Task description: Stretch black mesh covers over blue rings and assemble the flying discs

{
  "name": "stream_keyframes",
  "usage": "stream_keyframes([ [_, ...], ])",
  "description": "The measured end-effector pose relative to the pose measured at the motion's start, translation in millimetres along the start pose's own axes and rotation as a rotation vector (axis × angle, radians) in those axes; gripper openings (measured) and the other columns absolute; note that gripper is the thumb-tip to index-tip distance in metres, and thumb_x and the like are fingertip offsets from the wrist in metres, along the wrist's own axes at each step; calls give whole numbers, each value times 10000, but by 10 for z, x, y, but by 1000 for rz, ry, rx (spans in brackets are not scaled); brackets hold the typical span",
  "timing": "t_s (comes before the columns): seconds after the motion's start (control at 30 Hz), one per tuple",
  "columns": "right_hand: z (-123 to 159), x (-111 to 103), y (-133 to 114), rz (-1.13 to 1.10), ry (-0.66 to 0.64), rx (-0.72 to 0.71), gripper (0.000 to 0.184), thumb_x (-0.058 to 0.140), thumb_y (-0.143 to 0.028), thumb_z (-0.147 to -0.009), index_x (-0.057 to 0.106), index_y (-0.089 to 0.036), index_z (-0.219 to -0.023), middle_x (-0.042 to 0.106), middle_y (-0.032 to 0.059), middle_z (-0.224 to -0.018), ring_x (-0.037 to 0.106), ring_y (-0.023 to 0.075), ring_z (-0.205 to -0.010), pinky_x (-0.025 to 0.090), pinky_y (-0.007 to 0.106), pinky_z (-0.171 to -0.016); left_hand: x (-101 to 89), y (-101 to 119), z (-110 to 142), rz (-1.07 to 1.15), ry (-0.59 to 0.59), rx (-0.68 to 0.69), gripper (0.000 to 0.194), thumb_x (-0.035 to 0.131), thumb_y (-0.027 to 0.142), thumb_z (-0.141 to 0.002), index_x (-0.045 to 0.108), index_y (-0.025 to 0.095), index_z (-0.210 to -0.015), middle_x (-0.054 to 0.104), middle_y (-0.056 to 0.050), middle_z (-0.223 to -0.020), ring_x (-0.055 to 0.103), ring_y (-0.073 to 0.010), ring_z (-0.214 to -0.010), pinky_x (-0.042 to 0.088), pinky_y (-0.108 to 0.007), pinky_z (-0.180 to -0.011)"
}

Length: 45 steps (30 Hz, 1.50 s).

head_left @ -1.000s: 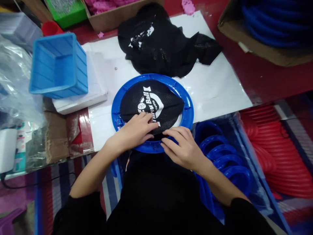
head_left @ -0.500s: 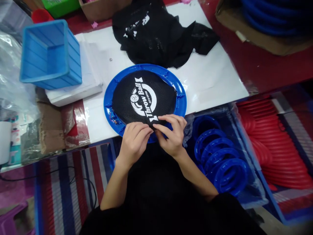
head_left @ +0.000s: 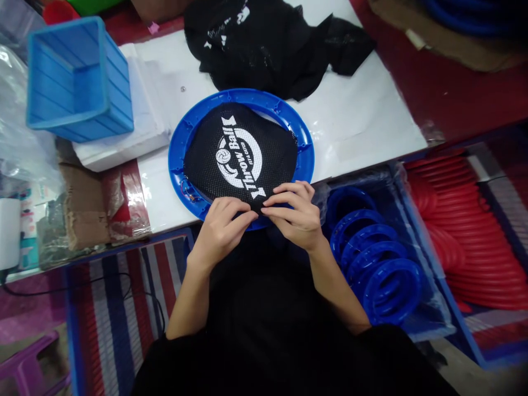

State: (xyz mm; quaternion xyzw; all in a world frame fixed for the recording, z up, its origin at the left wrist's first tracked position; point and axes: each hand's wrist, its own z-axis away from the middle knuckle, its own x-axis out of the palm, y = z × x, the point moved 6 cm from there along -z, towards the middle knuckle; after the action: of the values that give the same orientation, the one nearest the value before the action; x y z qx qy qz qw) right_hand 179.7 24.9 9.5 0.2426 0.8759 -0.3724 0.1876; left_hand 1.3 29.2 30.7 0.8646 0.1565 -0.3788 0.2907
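A blue plastic ring (head_left: 305, 159) lies on the white table sheet in front of me. Black mesh fabric (head_left: 202, 148) printed "Throw Ball" in white covers most of its opening; a pale gap shows along the far right side. At the near rim, my left hand (head_left: 220, 228) pinches the mesh edge between thumb and fingers. My right hand (head_left: 299, 214) is right beside it, thumb and index finger closed on the same edge, the other fingers loosely curled over the ring. Small parts with thin wires (head_left: 188, 193) sit in the ring's left side.
More black mesh pieces (head_left: 264, 49) are heaped beyond the ring. A light blue bin (head_left: 117, 82) stands on a white box (head_left: 111, 151) at left. Below the table edge at right are a crate of blue rings (head_left: 391, 291) and stacked red rings (head_left: 482, 258).
The view has shifted slightly, so the table sits higher in it. My right fingers have moved a little on the mesh edge, and the gap at the far right has widened.
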Motion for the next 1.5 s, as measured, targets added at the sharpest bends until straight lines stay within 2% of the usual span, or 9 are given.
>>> stream_keyframes([
  [0.37,-36,-18,-4,63,-235,97,215,694,-184,-974,838,-333,-921,829,2,-1057,700,303,-1234,378,582,-1121,19,-26,-17,-15,-105,-65,170,606,104,-1044,712,223,-1105,723,-88,-1037,641,-231,-1001,544,-410,-861],
  [0.67,114,-84,-390,281,-225,-106,140,725,-197,-986,763,-233,-1116,833,87,-1201,731,284,-1144,432,501,-977,-162,-181,-20,66,31,-77,154,692,152,-1011,703,202,-1156,747,-82,-1019,701,-217,-941,581,-380,-824],
  [0.83,12,-192,-620,145,-451,-236,155,692,-234,-1010,760,-226,-1148,832,53,-1207,729,258,-1101,421,535,-1034,-407,-430,-149,-2,-122,-153,120,620,155,-1059,718,178,-1124,751,-78,-1013,700,-194,-897,589,-336,-794],
  [0.97,-584,-239,-202,230,-402,-185,148,676,-223,-1013,786,-272,-1098,787,101,-1282,672,328,-1228,487,562,-1002,-519,-721,-429,-314,-158,-210,134,681,267,-1031,750,169,-1091,730,-168,-1183,685,-336,-1076,591,-514,-908],
  [1.07,-1089,26,272,347,-450,-110,173,668,-239,-1026,805,-259,-1128,647,154,-1517,539,406,-1442,450,652,-1130,-389,-930,-549,-431,-240,-309,310,823,348,-930,734,128,-1128,611,-272,-1450,570,-497,-1332,527,-681,-1036],
  [1.13,-1325,310,493,342,-571,-123,255,750,-254,-978,787,-234,-1230,522,183,-1645,426,451,-1550,384,704,-1215,-288,-992,-553,-421,-282,-340,388,851,352,-904,705,111,-1171,543,-306,-1529,509,-528,-1402,501,-710,-1072],
  [1.3,-1575,771,719,281,-853,-173,492,952,-323,-799,764,-218,-1241,424,189,-1720,301,511,-1620,310,761,-1266,-283,-1047,-447,-284,-262,-431,312,845,336,-916,648,160,-1083,597,-218,-1448,554,-411,-1379,525,-605,-1118],
  [1.4,-1625,801,810,229,-956,-157,508,986,-360,-749,766,-204,-1178,521,204,-1635,435,498,-1540,413,723,-1216,-380,-1136,-375,-95,-172,-578,140,763,236,-974,635,185,-995,647,-127,-1293,634,-302,-1278,544,-507,-1113],
  [1.5,-1682,747,923,71,-988,-107,321,903,-348,-834,776,-212,-1096,576,176,-1591,545,431,-1458,498,645,-1168,-461,-1217,-327,13,-94,-659,80,732,180,-982,662,197,-948,657,-87,-1219,668,-251,-1205,551,-458,-1091],
])
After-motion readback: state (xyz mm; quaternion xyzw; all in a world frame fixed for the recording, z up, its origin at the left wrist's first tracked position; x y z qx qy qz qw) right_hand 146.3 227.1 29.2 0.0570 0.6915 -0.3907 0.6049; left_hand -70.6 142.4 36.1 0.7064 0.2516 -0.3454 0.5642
